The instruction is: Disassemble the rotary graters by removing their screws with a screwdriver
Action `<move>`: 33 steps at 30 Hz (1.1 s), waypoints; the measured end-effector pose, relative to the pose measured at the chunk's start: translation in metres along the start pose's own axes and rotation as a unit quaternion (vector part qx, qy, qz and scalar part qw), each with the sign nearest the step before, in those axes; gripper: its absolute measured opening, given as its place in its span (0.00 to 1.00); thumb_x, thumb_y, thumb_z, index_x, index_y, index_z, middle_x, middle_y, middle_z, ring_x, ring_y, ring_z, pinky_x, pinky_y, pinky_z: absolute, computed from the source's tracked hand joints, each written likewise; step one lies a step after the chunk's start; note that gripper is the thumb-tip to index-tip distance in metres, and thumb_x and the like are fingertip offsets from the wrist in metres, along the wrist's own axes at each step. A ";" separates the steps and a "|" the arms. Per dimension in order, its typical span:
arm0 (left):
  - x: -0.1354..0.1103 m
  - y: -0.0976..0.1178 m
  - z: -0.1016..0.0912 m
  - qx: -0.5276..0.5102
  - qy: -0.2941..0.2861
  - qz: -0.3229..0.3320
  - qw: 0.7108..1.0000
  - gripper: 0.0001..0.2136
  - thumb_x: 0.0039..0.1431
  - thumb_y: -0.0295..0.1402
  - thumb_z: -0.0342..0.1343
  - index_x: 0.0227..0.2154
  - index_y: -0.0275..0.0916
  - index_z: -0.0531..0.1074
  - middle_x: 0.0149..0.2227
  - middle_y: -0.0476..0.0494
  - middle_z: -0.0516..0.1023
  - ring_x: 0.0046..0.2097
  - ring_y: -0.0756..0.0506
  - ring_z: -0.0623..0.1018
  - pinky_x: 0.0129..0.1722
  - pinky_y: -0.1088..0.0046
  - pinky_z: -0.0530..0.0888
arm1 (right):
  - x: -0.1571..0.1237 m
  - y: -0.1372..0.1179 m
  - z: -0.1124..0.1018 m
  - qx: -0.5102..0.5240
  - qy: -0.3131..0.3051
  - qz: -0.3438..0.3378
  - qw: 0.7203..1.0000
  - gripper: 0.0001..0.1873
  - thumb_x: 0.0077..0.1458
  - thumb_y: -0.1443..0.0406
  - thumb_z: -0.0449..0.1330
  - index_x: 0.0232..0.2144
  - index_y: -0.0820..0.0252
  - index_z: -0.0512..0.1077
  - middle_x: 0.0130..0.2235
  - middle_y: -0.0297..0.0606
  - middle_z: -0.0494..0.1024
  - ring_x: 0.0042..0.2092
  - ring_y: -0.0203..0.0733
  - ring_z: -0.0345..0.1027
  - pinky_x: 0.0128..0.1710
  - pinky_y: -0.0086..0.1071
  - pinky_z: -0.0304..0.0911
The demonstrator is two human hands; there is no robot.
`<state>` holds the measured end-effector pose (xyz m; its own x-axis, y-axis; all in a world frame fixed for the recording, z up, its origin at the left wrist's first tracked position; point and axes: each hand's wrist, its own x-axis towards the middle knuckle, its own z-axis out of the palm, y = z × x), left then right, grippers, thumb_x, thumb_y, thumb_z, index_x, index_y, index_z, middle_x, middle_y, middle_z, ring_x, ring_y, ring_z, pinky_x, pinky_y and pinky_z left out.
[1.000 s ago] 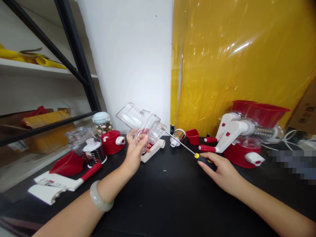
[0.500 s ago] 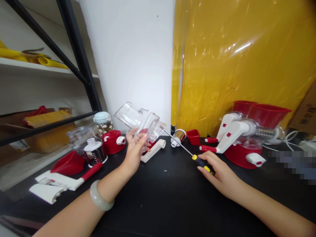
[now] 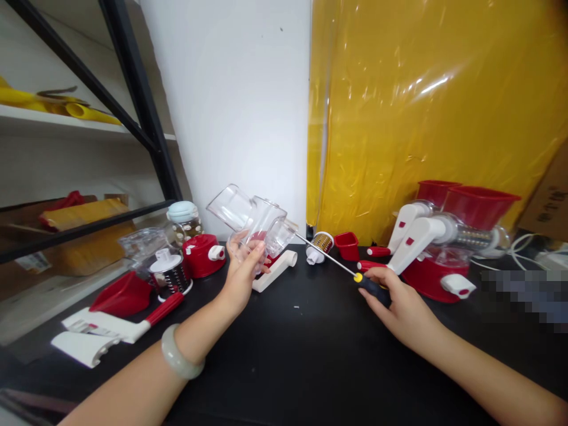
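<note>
My left hand (image 3: 243, 274) is closed round a clear plastic grater housing (image 3: 252, 220), held tilted above the black table (image 3: 293, 355). My right hand (image 3: 399, 305) grips the black and yellow handle of a long screwdriver (image 3: 337, 266). The thin metal shaft runs up and to the left, and its tip meets the right end of the clear housing. A pale bangle sits on my left wrist.
A white crank handle (image 3: 276, 269) lies under the housing. A red base (image 3: 202, 255), a steel drum (image 3: 171, 275), a red-handled white crank (image 3: 119, 322) and a jar (image 3: 183, 219) lie left. Assembled red-and-white graters (image 3: 439, 248), a small red cup (image 3: 347, 244) and a drum (image 3: 320, 245) stand right. Shelving fills the left.
My right hand turned on the screwdriver handle, shifting slightly left and back, with the shaft staying against the clear housing. My left hand barely moved.
</note>
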<state>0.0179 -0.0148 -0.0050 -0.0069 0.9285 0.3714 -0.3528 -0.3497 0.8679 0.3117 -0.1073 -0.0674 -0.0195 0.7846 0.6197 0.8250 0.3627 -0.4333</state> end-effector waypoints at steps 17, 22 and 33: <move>-0.001 0.000 -0.001 0.007 -0.004 0.000 1.000 0.36 0.44 0.46 0.70 0.51 0.44 0.54 0.34 0.54 0.70 0.28 0.51 0.74 0.24 0.75 0.74 | 0.003 -0.003 -0.004 -0.025 0.017 -0.071 0.997 0.08 0.64 0.59 0.56 0.44 0.54 0.67 0.42 0.42 0.74 0.44 0.47 0.73 0.45 0.42 0.71; -0.001 0.000 0.000 0.007 -0.011 0.005 1.000 0.36 0.44 0.46 0.70 0.51 0.44 0.55 0.34 0.54 0.70 0.28 0.51 0.74 0.23 0.75 0.74 | 0.002 -0.002 -0.002 -0.030 0.021 -0.053 0.998 0.08 0.64 0.58 0.56 0.42 0.53 0.66 0.41 0.41 0.77 0.42 0.46 0.75 0.42 0.40 0.71; -0.001 0.001 0.001 0.010 -0.011 0.007 1.000 0.36 0.44 0.46 0.69 0.51 0.44 0.54 0.34 0.54 0.70 0.28 0.51 0.74 0.23 0.75 0.74 | 0.000 -0.009 -0.010 -0.017 -0.048 -0.011 0.999 0.15 0.67 0.56 0.48 0.50 0.54 0.66 0.47 0.43 0.80 0.47 0.47 0.77 0.45 0.41 0.72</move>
<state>0.0182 -0.0164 -0.0048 0.0092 0.9202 0.3913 -0.3343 -0.3660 0.8685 0.3097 -0.1155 -0.0569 -0.0902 0.8222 0.5619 0.8422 0.3642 -0.3976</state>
